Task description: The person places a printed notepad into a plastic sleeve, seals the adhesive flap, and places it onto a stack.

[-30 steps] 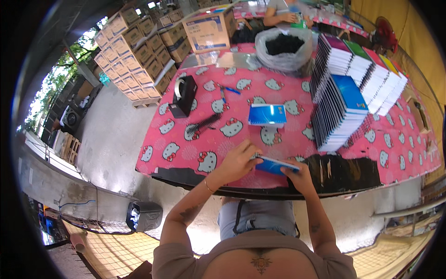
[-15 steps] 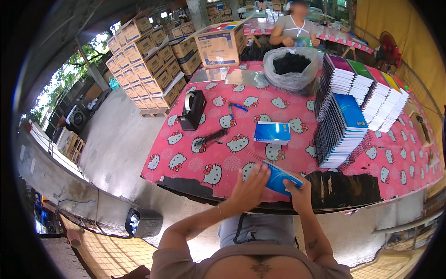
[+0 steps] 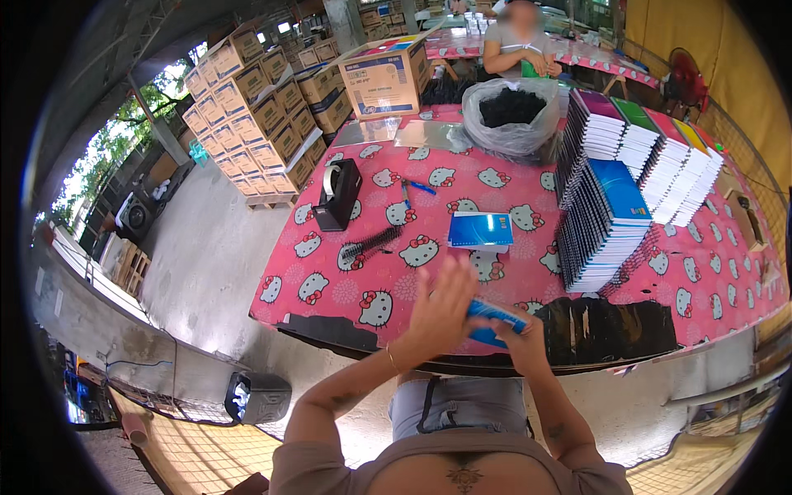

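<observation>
My right hand (image 3: 525, 340) grips a blue-covered spiral notebook (image 3: 488, 323) at its right end, with the thumb on the cover, just above the table's near edge. Flat against the notebook's left end lies my left hand (image 3: 445, 304), fingers stretched out and slightly blurred. That hand hides the notebook's left end and any coil there. Beyond my hands, another blue notebook (image 3: 480, 229) rests on the pink patterned tablecloth. To the right stands a tall stack of blue notebooks (image 3: 606, 223) with black coils along one side.
A black tape dispenser (image 3: 337, 196), loose black coils (image 3: 371, 244) and blue pens (image 3: 421, 188) lie at left. Farther back are a clear bag of black coils (image 3: 511, 115), a cardboard box (image 3: 381, 81) and coloured notebook stacks (image 3: 652, 157). A person (image 3: 518, 45) works across the table.
My left hand has moved up and its fingers now stretch over the notebook's end, covering the coil that stuck out before. The notebook lies a little flatter. The person opposite has lowered their hands.
</observation>
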Available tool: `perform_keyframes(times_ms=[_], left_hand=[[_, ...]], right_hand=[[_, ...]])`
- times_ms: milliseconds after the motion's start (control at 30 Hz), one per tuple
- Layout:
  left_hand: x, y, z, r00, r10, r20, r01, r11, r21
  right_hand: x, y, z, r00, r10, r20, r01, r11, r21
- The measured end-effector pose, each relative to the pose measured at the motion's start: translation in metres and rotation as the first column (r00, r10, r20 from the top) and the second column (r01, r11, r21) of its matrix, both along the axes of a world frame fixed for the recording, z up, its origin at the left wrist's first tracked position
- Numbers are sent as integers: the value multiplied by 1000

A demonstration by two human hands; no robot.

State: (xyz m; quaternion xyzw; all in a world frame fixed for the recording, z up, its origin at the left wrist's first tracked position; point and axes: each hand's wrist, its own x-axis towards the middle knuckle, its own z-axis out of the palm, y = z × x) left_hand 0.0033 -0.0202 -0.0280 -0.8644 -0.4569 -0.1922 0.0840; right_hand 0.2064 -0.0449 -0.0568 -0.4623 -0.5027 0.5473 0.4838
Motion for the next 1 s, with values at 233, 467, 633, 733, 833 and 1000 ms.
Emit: perform_keyframes(times_ms=[233, 467, 633, 733, 833, 1000], left_hand=[[4, 23, 25, 991, 132, -11, -126, 965, 230], [15, -12, -22, 995, -87, -46, 90, 993, 72], [17, -37, -54, 952, -276, 135, 266, 960, 91], [20, -15, -14, 985, -95, 141, 88, 995, 54], [4, 10, 16, 981, -190, -47, 160, 915, -370], [15, 3, 5, 987, -155, 50, 156, 987, -28]], right_hand=[[-10, 3, 3, 998, 42, 41, -48, 987, 155], [-7, 4, 1, 997, 40, 61, -51, 982, 183], [-2, 6, 7, 997, -43, 57, 33, 983, 178], [6, 11, -12, 993, -54, 108, 27, 970, 240], [7, 12, -17, 972, 24, 233, -71, 978, 198], [11, 11, -19, 976, 134, 171, -155, 981, 116]])
